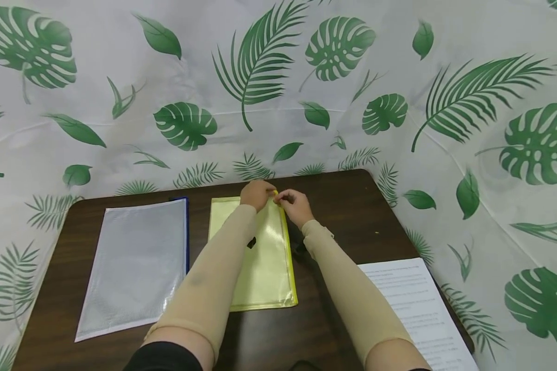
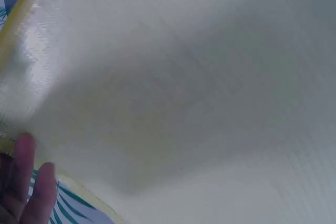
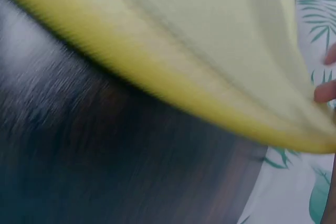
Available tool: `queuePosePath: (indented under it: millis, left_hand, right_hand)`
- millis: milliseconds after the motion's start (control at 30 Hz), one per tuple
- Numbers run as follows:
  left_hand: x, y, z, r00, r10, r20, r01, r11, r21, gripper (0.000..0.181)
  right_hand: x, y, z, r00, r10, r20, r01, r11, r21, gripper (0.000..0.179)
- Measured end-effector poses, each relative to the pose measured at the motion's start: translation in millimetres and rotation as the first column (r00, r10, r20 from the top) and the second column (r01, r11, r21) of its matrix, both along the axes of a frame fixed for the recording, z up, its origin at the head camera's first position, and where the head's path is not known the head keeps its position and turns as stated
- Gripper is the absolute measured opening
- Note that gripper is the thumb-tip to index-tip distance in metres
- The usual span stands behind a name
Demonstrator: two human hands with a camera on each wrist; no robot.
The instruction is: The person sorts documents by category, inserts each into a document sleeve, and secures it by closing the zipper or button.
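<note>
A yellow mesh zipper pouch [image 1: 260, 273] lies upright on the brown table, its brighter yellow zipper edge running down the right side. My left hand [image 1: 256, 195] pinches it at the top right corner. Close beside, my right hand [image 1: 297, 206] pinches the same corner with thumb and bent fingers. In the left wrist view the pouch [image 2: 173, 108] fills most of the picture, with a few fingers [image 2: 39, 195] at its lower left rim. The right wrist view shows the yellow edge [image 3: 136, 74] bowed and blurred, narrowing towards the corner. What the fingertips hold there is too small to make out.
Left of the yellow pouch lies a clear mesh pouch [image 1: 134, 263] with a blue edge. Printed sheets [image 1: 408, 299] lie at the table's right front, partly under my right forearm. A leaf-patterned cloth [image 1: 269, 93] hangs behind the table [image 1: 353, 221].
</note>
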State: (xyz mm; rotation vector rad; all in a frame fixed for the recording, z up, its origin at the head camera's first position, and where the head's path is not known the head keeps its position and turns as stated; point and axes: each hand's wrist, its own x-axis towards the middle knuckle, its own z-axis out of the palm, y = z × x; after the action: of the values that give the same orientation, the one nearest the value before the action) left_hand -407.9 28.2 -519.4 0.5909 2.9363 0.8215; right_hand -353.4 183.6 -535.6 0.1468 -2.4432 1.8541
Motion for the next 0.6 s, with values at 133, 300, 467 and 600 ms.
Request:
queuePosePath:
  millis: [133, 300, 467, 600]
  left_hand:
    - [-6.0, -3.8, -2.1, 1.0, 0.017, 0.014, -0.017, 1.0, -0.014, 0.032]
    - [-9.4, -7.8, 0.9, 0.995, -0.006, 0.099, 0.001, 0.999, 0.053, 0.032]
    - [-12.0, -14.1, 3.7, 0.985, -0.012, 0.173, -0.016, 0.988, 0.155, 0.028]
    - [-15.2, -14.5, 4.5, 0.972, -0.033, 0.233, -0.012, 0.981, 0.191, 0.026]
  right_hand:
    - [3.9, 6, -1.1, 0.998, 0.027, 0.056, -0.025, 0.999, -0.044, 0.019]
    - [12.6, 15, -8.1, 0.994, 0.05, 0.102, -0.039, 0.993, -0.112, 0.021]
    - [22.8, 20, -19.8, 0.984, 0.053, 0.168, -0.029, 0.99, -0.141, 0.019]
    - [29.8, 22, -23.8, 0.979, 0.036, 0.198, -0.006, 0.989, -0.151, 0.018]
